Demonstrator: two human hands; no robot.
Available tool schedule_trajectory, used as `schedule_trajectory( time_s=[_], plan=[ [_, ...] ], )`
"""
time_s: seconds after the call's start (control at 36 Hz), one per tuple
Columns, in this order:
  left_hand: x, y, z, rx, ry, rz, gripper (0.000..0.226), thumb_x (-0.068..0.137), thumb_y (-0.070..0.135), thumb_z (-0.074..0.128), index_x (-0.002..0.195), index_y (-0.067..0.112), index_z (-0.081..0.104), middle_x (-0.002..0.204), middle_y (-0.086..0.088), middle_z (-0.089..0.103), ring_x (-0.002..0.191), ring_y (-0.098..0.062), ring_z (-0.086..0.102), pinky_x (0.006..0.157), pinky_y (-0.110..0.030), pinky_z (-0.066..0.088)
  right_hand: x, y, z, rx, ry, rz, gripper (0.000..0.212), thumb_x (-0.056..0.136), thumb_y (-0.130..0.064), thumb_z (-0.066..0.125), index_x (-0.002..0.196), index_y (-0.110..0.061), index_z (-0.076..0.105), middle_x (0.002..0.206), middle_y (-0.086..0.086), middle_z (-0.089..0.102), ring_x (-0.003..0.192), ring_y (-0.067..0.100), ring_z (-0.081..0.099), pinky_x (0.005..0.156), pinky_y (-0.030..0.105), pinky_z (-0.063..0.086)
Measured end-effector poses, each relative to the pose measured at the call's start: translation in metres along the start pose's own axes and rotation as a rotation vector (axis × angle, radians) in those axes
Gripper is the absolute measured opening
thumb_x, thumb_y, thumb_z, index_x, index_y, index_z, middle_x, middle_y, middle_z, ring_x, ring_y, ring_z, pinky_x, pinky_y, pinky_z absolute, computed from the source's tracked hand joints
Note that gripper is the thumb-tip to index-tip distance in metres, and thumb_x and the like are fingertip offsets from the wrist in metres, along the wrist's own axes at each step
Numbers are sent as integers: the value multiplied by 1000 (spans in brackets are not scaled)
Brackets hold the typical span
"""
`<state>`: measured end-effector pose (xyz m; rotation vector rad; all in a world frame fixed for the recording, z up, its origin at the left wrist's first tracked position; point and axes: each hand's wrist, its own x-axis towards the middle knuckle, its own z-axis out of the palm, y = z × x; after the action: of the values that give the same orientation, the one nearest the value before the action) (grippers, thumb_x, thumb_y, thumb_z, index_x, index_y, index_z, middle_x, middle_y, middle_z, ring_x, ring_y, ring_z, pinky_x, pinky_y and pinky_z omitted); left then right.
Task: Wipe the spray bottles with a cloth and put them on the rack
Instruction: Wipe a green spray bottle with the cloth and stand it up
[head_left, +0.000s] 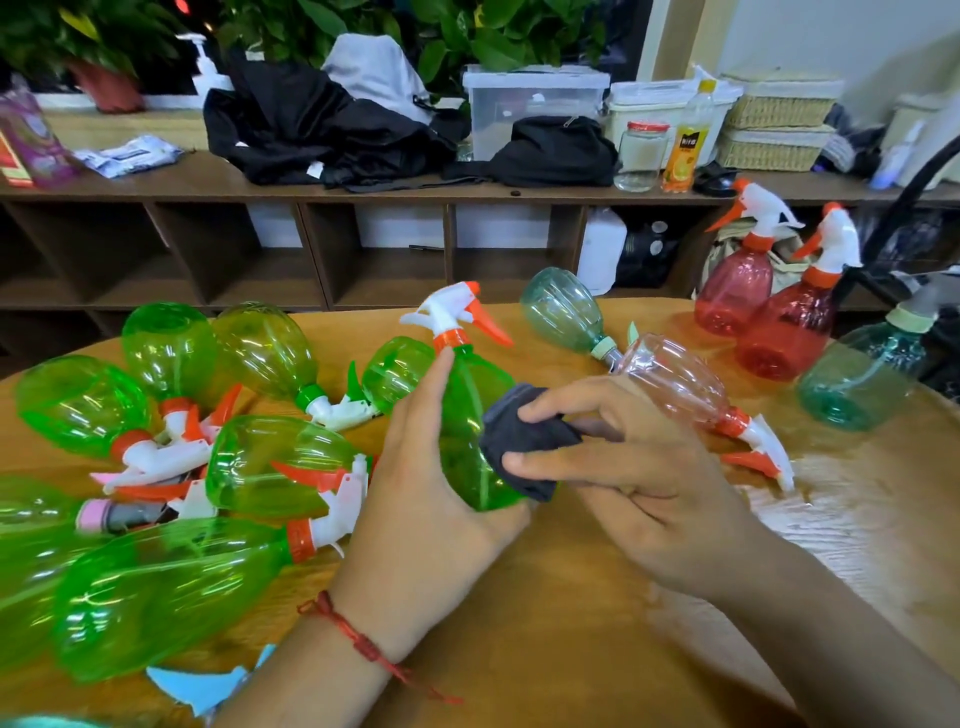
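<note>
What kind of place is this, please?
Probably an informal office or workroom: a wooden table covered with spray bottles, a cubby shelf holding bags and boxes, potted plants behind.

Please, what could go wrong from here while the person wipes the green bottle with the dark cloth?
1. The left hand holds the green bottle by its smooth body. If the right hand presses the cloth hard, the bottle may slip from the grip.
2. The pale pink bottle lies on its side close behind the right hand. A wide wiping stroke could knock it, and it may roll.
</note>
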<state>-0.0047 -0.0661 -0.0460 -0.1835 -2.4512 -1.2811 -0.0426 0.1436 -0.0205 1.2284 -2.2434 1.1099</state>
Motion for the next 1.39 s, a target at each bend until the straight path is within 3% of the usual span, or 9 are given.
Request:
schedule_trajectory(
  time_s=[0.08,0.19,0.42,0.53,0.72,0.92,1.06,1.17,1.39],
  plan=[
    [0,0,0,-95,17,-42,124,63,50,98,163,51,25,159,28,39,146,12,36,119,-20,38,1,0,0,15,-3,-11,33,108,-11,50,119,-19,81,135,1,60,127,38,56,98,53,53],
    [-2,3,1,-129,-6,-49,122,63,53,96,162,55,25,159,25,41,149,3,38,122,-37,41,-1,1,-1,29,21,22,41,99,8,56,122,-18,78,137,4,60,128,37,58,100,50,53],
    [-9,17,3,-10,-160,154,121,73,41,98,167,38,22,160,29,36,148,11,36,113,-5,30,5,1,-3,207,187,227,45,100,16,49,126,-11,74,136,9,61,133,23,58,110,25,45],
    [-7,14,2,17,-176,187,121,74,44,97,168,35,21,165,22,36,150,6,37,115,-6,30,7,1,-4,193,191,246,44,102,16,50,126,-12,75,136,6,61,135,21,56,110,23,45],
    [-4,10,2,86,-121,214,116,74,44,96,166,19,30,163,9,42,149,1,40,118,-9,30,7,-1,1,130,192,204,47,99,19,50,128,-9,73,138,8,61,134,23,58,111,25,45],
    [-1,3,0,-49,-37,16,122,59,58,97,160,44,30,153,22,49,139,-3,53,114,-34,50,6,-1,1,5,108,60,44,95,12,58,121,-17,78,134,4,65,123,30,63,100,47,54],
    [5,-2,-3,-190,28,-105,119,55,52,99,156,46,37,128,44,55,125,19,52,99,-4,42,3,-1,-2,-62,-4,-40,42,98,3,52,119,-19,80,134,1,65,126,33,59,95,50,54],
    [7,2,-5,-270,35,-157,124,47,59,96,155,47,38,133,39,53,118,35,42,99,-8,40,4,-2,-3,-91,8,-85,36,101,6,58,117,-17,82,131,6,66,122,35,59,94,48,52],
    [5,2,-6,-262,-35,-19,119,58,46,99,158,48,34,151,21,55,138,-13,59,112,-46,52,3,0,0,64,132,40,34,103,6,54,124,-11,75,136,7,64,126,32,62,100,49,54]
  ],
)
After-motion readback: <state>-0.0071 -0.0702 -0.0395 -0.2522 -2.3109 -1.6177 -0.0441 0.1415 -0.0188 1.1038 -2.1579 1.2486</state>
